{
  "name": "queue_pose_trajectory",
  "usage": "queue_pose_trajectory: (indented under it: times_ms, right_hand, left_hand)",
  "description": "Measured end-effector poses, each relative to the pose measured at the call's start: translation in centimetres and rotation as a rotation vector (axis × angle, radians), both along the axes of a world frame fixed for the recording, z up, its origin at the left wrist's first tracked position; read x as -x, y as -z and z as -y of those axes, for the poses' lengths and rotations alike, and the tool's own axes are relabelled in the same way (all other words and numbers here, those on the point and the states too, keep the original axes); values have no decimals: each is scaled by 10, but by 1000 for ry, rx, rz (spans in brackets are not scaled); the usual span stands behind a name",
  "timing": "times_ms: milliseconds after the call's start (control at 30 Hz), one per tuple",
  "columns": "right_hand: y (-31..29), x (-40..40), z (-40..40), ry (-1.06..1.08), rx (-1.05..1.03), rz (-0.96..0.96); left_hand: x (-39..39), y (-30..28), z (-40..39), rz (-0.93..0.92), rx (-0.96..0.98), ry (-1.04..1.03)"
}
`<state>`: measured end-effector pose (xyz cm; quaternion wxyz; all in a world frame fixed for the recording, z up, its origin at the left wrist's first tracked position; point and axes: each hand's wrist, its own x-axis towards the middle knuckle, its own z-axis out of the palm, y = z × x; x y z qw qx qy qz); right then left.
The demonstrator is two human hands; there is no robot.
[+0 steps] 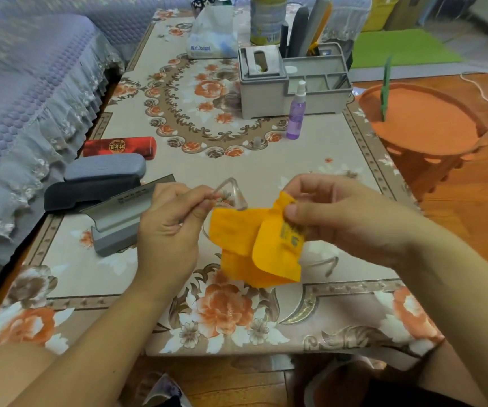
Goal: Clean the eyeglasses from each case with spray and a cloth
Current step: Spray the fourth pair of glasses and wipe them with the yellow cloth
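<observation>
Over the floral table [148, 83], left hand [172, 230] is pinching the clear glasses [231, 192] by an arm, while right hand [333, 212] is pinching the orange cloth [254, 245] around a lens, spray bottle [295, 113] sitting further back.

Your left hand [168, 230] and right hand [336, 215] are bare, no gloves, rings or watch. Both your forearms are uncovered up to the frame edge, with no sleeve showing.

Clear-framed eyeglasses [231, 198] half-wrapped in yellow cloth [261, 245], above table
</observation>
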<state>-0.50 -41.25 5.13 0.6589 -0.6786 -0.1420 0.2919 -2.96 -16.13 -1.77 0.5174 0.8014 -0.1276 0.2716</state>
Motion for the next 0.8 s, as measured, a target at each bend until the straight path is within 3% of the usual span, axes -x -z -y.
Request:
queue_pose_trajectory:
  times_ms: [67,133,233,300,367,467,500,567,700,800]
  right_hand:
    - [4,-6,5,74,207,146]
    - [5,-15,14,173,288,206]
    - [3,-23,25,201,286,195]
    - [5,-24,24,142,265,88]
    - [13,-25,17,231,365,95]
    - [14,-25,12,630,780,534]
    - [8,-20,8,700,776,668]
    - [0,-8,-1,545,660,692]
    - [13,7,-21,-194,644,242]
    - [25,9,-23,-251,271,1]
  left_hand:
    - [3,-2,-1,-11,57,-4]
    - [4,-6,-1,2,70,-13]
    - [5,-11,0,23,78,-13]
    - [5,-13,2,38,68,-10]
    - [7,-14,2,59,57,-10]
    - [9,-14,0,102,9,-35]
    - [8,-15,-1,128,-25,-46]
    - [8,-19,-1,184,-99,-72]
    - [13,-25,8,253,-123,-69]
    - [14,-25,9,252,-90,-66]
